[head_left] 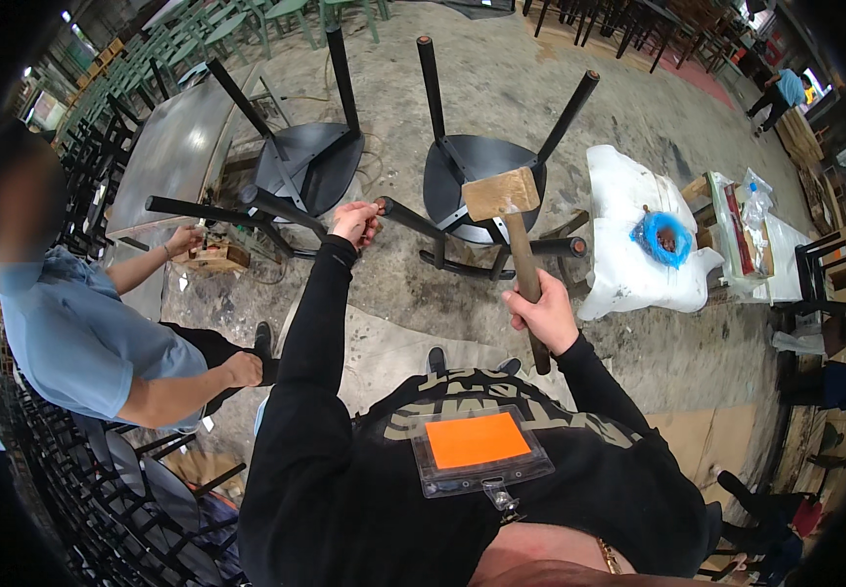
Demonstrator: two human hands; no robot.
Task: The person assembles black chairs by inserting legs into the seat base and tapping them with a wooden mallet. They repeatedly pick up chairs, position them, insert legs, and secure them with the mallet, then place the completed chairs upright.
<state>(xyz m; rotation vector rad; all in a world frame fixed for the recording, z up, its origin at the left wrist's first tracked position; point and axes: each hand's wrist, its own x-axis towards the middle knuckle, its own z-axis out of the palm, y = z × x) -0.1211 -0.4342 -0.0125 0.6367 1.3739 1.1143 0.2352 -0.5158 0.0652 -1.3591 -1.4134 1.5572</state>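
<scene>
My right hand (545, 313) grips a wooden mallet (523, 259) by its handle, its block head (501, 195) raised over an upturned black chair (481, 161). The chair's legs point upward. At the end of its near left chair leg (411, 217) my left hand (355, 223) is closed, thumb and fingers pinched together. Whatever is between those fingers is too small to make out. Left of it stands another upturned black chair (320, 161), apart from my hands.
A co-worker in a blue shirt (80, 323) stands at my left by a metal-topped table (173, 147). At right, a white-covered stand (628, 196) carries a blue plastic-lined bowl (660, 239) of small brown pieces. Stacked black chairs (80, 470) fill the lower left.
</scene>
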